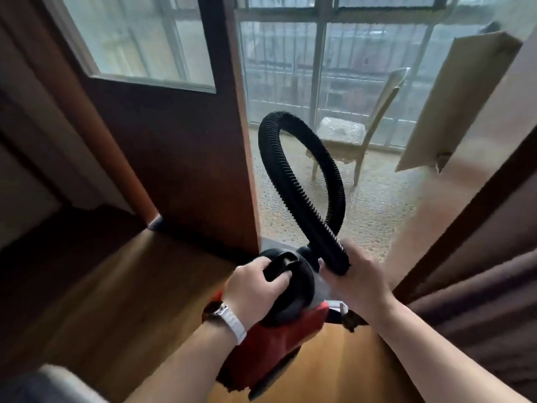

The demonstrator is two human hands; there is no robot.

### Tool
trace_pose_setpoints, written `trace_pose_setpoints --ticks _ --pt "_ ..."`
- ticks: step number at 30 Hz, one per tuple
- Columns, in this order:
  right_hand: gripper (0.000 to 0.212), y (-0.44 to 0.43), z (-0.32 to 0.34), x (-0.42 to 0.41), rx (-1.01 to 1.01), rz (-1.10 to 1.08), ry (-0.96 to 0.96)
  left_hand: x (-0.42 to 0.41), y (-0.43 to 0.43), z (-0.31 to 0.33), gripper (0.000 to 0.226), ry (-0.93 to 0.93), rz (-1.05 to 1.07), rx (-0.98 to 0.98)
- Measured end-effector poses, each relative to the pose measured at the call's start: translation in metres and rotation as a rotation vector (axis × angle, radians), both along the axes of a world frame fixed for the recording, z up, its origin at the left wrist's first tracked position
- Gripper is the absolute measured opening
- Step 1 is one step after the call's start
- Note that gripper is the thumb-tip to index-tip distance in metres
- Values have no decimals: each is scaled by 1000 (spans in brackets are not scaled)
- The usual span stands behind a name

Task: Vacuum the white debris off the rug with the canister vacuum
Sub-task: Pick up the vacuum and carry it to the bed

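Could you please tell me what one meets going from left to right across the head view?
Wooden door → left hand gripping the vacuum handle → right hand holding the black hose → beige board.

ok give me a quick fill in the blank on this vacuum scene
1. The left hand grips the canister vacuum's black ____ on top.
2. The right hand holds the end of the ribbed black ____.
3. Past the open door, a pale ____ stands by the window.
Missing words: handle, hose, chair.
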State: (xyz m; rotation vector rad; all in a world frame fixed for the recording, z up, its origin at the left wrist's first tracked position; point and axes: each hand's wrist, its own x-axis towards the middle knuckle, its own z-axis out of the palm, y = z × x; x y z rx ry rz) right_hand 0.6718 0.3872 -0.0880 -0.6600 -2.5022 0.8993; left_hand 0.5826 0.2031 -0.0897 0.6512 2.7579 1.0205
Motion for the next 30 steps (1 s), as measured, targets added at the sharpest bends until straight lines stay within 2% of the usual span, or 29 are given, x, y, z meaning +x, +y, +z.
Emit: trace_pose_setpoints --ticks 8,11,14,19,24,30 --pt "19 -112 0 -116 -33 240 -61 -83 -136 3 37 70 209 20" --pt "29 -147 4 -158 -34 318 -46 -107 -180 4 43 86 290 31" --pt "22 -176 5 -199 -47 423 -67 -126 -214 2 40 73 373 76" --pt "26 -211 -2 -265 -24 573 -108 -165 -248 -6 47 56 524 45" --pt "26 -235 -24 -350 -150 708 -133 -217 -268 -16 46 9 654 25" --pt "28 -251 -26 -468 -193 859 -192 -305 -277 -12 52 -86 785 -4"
